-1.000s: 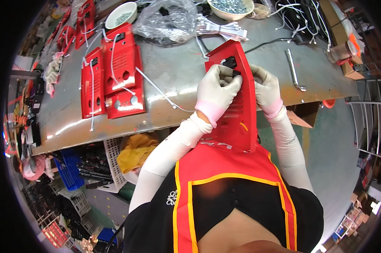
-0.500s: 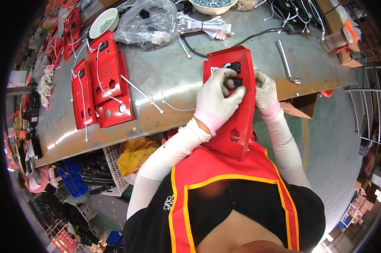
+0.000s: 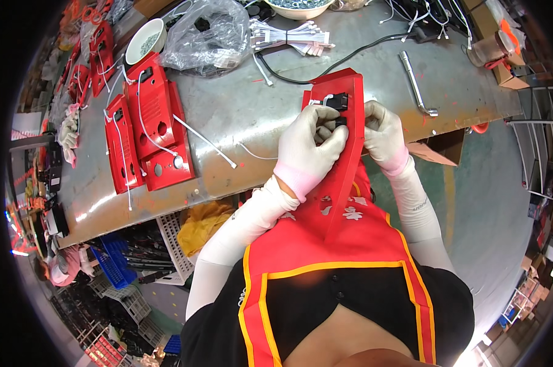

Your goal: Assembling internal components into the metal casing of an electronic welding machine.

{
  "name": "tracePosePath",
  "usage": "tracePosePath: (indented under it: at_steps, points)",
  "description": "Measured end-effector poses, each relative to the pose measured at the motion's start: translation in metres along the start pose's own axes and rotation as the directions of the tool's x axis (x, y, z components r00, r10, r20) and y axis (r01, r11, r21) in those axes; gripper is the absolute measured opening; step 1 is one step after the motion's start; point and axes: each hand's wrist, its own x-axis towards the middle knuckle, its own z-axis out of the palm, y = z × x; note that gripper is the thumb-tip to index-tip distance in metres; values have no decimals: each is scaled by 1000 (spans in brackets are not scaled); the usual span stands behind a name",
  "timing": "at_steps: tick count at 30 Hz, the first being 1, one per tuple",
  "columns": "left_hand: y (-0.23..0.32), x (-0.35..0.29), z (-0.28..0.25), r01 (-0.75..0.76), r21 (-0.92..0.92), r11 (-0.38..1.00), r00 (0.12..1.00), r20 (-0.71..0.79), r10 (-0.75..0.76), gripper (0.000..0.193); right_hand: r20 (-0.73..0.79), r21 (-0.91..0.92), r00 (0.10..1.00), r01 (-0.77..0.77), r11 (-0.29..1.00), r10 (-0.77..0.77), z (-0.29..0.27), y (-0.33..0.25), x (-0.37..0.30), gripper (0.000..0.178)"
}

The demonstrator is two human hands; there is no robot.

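A red sheet-metal panel (image 3: 354, 131) stands tilted in front of my apron, seen nearly edge-on. My left hand (image 3: 308, 147), in a white glove with a pink cuff, pinches a small black part (image 3: 341, 122) against the panel's face; its exact kind is hard to make out. Just above sits a black connector block (image 3: 336, 101) with a white plug. Gloved alike, my right hand (image 3: 383, 136) is closed at the panel's right edge, some fingertips hidden behind it.
Several red panels with white cables (image 3: 154, 116) lie on the metal table (image 3: 227, 116) at left. Farther back are a clear plastic bag (image 3: 206, 40), a bundle of white cables (image 3: 292, 38) and bowls of small hardware (image 3: 147, 43). A wrench (image 3: 418, 84) lies at right.
The panel has turned more edge-on, its lower end swinging slightly left. My left hand has shifted a little left and stays on the black part.
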Motion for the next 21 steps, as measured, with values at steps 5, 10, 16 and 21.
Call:
tracePosePath:
  at_steps: [5, 10, 16, 21]
  points:
    - [-4, -7, -4, -108, 60, 992, 994, -1, 109, 24, -11, -8, 1000, -13, 1000, 13, 7, -4, -6, 20]
    - [2, -5, -9, -199, 175, 964, 980, 43, 195, 27, 12, 7, 1000, 14, 1000, -14, 2, 8, 0, 17]
    - [6, 10, -11, -236, 168, 957, 967, 138, 214, 24, -28, -113, 996, 82, 990, -85, -2, -2, 2, 14]
    - [-2, 17, -3, -256, 244, 935, 967, 50, 251, 19, -4, -239, 989, 142, 961, -147, -8, 14, 11, 21]
